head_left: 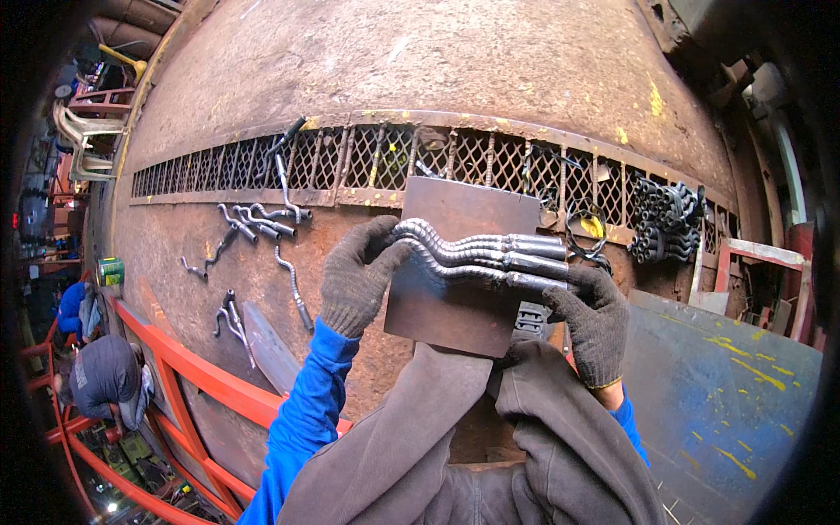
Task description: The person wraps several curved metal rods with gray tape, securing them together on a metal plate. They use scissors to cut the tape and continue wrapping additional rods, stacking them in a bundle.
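Observation:
Between my two dark-gloved hands is a bundle of bent, ribbed metal tubes [472, 254] with smooth straight ends on the right. The tubes lie side by side, curving up toward the left. My left hand [357, 276] closes on the ribbed left ends, thumb toward me. At the smooth ends, my right hand [593, 324] grips with its fingers partly hidden by the tubes. Directly beneath the bundle is a brown rectangular metal plate [437, 321], its near edge by my lap. A small slotted metal piece [531, 320] shows beside the plate, near my right hand.
Similar bent tubes [254, 223] lie scattered on the rusty floor at left, near a floor grating [332, 162]. Stacked dark tubes [665, 219] sit at right, beyond a large steel sheet [726, 385]. A red railing [219, 381] runs at left; another person [105, 381] bends beyond it.

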A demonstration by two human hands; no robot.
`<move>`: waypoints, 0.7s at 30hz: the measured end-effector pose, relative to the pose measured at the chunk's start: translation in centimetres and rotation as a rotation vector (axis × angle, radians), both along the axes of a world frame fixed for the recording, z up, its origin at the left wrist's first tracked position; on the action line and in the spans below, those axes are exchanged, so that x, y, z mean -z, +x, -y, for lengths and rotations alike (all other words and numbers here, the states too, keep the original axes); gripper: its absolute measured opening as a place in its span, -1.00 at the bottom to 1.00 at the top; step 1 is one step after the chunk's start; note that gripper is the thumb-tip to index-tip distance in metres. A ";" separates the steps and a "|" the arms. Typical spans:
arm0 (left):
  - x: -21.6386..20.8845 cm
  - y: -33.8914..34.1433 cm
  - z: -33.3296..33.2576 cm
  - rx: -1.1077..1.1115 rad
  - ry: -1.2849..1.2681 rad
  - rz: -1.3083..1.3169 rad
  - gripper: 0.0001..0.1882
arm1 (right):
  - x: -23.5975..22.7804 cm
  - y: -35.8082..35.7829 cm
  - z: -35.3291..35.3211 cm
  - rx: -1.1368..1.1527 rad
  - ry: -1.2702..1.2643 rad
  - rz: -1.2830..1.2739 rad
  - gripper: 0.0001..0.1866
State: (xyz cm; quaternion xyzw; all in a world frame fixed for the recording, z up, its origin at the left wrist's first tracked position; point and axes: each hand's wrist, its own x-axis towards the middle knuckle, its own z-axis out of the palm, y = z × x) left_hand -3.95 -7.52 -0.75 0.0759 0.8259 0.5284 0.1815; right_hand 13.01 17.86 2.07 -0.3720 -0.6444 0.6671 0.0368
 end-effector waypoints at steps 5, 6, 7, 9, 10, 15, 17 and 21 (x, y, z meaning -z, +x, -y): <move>-0.1 -0.1 -0.2 0.011 -0.038 -0.005 -0.61 | -0.3 -0.3 0.1 0.034 -0.055 -0.049 -0.69; -0.1 -0.1 -0.2 0.009 -0.038 -0.004 -0.61 | -0.4 -0.4 0.0 0.026 -0.048 -0.059 -0.69; 0.1 -0.1 -0.1 0.007 -0.035 -0.003 -0.62 | -0.4 -0.4 -0.2 0.018 -0.038 -0.067 -0.69; 0.5 0.0 0.0 -0.010 -0.017 -0.010 -0.62 | -0.5 -0.8 -0.4 0.020 -0.028 -0.089 -0.68; 0.9 0.1 0.1 -0.023 0.000 -0.016 -0.61 | -0.7 -1.0 -0.4 0.031 -0.027 -0.100 -0.68; 0.7 0.2 -0.5 -0.032 0.010 -0.076 -0.61 | 0.2 -1.7 -1.6 -0.028 0.054 -0.075 -0.66; 0.6 0.3 -0.6 -0.014 -0.042 -0.142 -0.61 | 0.3 -1.6 -1.7 -0.044 0.065 -0.062 -0.67; 0.0 -0.1 -0.6 0.072 -0.188 -0.303 -0.59 | 0.4 -1.6 -1.6 -0.068 0.153 -0.067 -0.68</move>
